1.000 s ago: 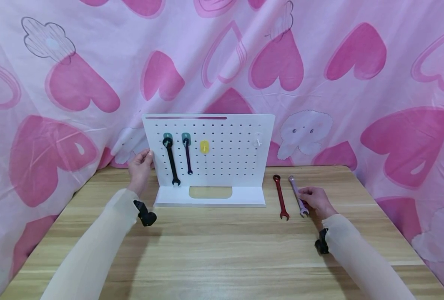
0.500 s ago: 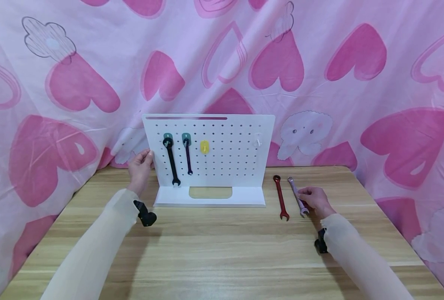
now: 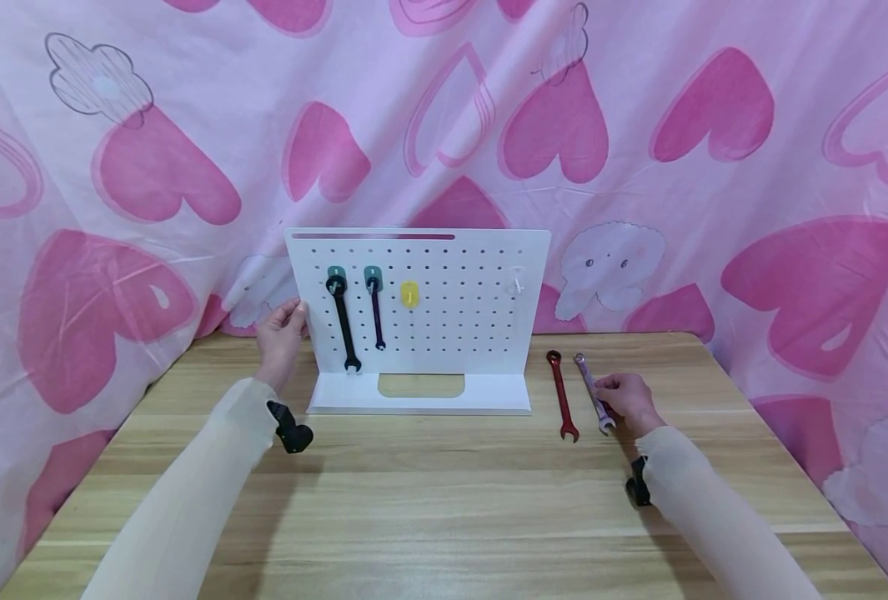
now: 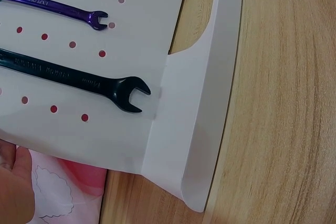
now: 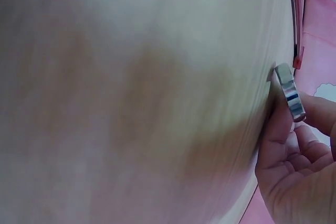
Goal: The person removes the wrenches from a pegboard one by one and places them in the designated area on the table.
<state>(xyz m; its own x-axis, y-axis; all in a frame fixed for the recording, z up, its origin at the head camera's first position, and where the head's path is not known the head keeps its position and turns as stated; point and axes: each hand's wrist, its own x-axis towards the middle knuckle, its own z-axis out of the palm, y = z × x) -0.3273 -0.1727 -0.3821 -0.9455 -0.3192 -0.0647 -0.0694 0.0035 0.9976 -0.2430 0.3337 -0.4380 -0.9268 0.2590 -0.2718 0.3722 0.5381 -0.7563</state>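
Note:
A white pegboard stands upright on the table, its left edge pinched by my left hand. From teal hooks on it hang a black wrench and a thinner dark purple wrench. To the right of the board, my right hand pinches a lilac wrench by its shaft, low over the wood. Its open end shows silver in the right wrist view, between thumb and fingers. A red wrench lies just left of it on the table.
A yellow hook sits right of the hung wrenches, and a clear hook near the board's right side. The wooden table reaches back to a pink heart-patterned cloth.
My right hand has shifted very slightly left, and the lilac wrench with it. My left hand stays at the pegboard's edge.

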